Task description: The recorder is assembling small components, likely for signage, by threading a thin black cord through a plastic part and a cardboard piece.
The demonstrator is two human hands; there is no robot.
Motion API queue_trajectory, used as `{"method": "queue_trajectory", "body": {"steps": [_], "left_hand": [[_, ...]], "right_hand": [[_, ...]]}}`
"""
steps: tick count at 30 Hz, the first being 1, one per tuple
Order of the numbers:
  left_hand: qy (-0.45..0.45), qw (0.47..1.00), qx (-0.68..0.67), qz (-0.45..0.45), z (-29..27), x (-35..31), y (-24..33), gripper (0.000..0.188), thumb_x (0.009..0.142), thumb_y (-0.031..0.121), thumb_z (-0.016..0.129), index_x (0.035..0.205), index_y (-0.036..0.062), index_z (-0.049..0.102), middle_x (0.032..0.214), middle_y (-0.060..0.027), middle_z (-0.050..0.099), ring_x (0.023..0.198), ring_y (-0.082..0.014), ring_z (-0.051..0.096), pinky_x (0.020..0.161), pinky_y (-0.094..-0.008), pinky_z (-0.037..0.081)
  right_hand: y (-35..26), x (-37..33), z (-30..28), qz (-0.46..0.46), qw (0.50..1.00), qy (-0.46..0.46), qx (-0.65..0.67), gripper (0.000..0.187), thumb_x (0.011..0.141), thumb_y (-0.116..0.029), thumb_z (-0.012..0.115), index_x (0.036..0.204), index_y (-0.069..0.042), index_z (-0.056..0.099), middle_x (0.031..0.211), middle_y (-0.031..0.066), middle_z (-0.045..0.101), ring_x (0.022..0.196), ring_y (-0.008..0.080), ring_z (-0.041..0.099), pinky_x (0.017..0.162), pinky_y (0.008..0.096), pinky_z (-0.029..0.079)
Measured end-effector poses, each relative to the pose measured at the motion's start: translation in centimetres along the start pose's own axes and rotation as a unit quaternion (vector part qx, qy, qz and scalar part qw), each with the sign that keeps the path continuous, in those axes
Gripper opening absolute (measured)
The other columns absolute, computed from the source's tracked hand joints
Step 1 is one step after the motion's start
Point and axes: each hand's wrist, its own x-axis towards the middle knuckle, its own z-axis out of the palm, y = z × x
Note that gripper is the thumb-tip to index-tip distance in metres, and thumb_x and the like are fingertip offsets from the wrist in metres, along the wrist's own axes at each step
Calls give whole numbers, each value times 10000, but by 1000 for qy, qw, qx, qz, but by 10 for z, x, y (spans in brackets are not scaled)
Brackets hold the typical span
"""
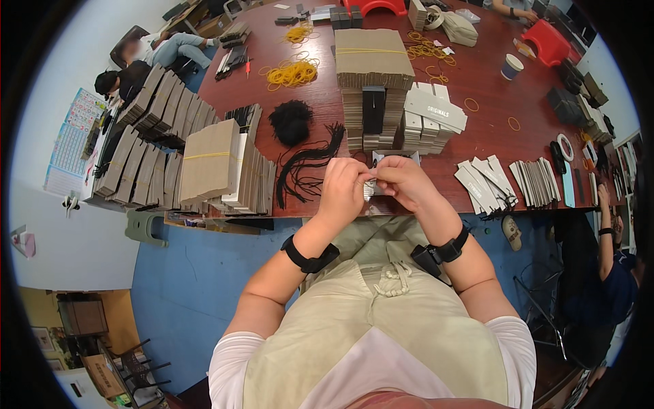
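My left hand [343, 185] and my right hand [407, 183] meet at the table's near edge. The fingers of both are pinched, tip against tip, around something too small to make out. Just beyond them, a small light-coloured box [407, 156] is partly hidden by my fingers. A bundle of loose black cords [310, 163] lies left of my left hand. Behind the hands rises a tall stack of brown cardboard pieces [373, 58] with a yellow rubber band round it; a dark card [373, 109] stands against its front. White printed tags [436, 112] are piled beside it.
Banded cardboard stacks [211, 160] crowd the left. A black cord ball [291, 123] and yellow rubber bands [293, 73] lie farther back. White tags with black cords [486, 184], a row of tags [535, 183] and a paper cup [511, 67] are on the right. Co-workers sit around.
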Motion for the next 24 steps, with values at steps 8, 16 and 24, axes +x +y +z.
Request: {"method": "queue_trajectory", "body": {"steps": [8, 16, 24], "left_hand": [[-111, 933, -219, -265, -3, -11, -11, 178, 830, 66, 636, 996, 8, 664, 923, -44, 657, 799, -65, 573, 699, -204, 450], [-122, 909, -215, -336, -8, -7, -12, 131, 780, 65, 670, 880, -19, 680, 725, -11, 656, 664, -35, 568, 601, -189, 453], [-134, 917, -245, -284, -9, -8, -16, 85, 809, 72, 630, 857, 1, 636, 786, -17, 635, 728, -46, 559, 659, -200, 447]], "right_hand": [[6, 6, -7, -58, 998, 6, 26, 92, 781, -12, 656, 749, -28, 571, 669, 10, 541, 528, 76, 462, 449, 199, 336], [17, -4, 5, -259, 938, 77, -214, 108, 748, -25, 682, 733, -25, 575, 756, 30, 618, 618, 84, 542, 532, 215, 423], [18, -11, 13, -469, 785, 122, -387, 101, 696, 8, 661, 723, -19, 567, 797, 42, 632, 646, 96, 548, 556, 210, 421]]}}
